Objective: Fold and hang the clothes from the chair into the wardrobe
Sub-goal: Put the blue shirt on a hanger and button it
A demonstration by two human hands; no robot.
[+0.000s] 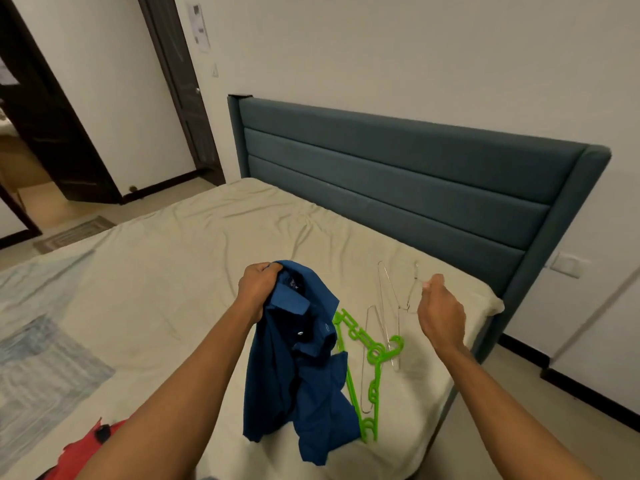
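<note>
Bed (173,271), blue shirt (298,358) gripped in left hand (258,285) — right hand (440,313) pinching wire hanger (391,299)

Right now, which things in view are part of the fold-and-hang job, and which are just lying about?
Part of the job:
- blue shirt, gripped by the left hand
- wire hanger, pinched by the right hand
- green plastic hanger and a second wire hanger on the bed
- red garment, probably next

Lying about:
- patterned blanket
- floor mat
- paper on the wall

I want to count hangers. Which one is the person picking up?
The thin wire hanger pinched in the right hand. The green plastic hanger and another wire hanger lie untouched on the bed.
</note>
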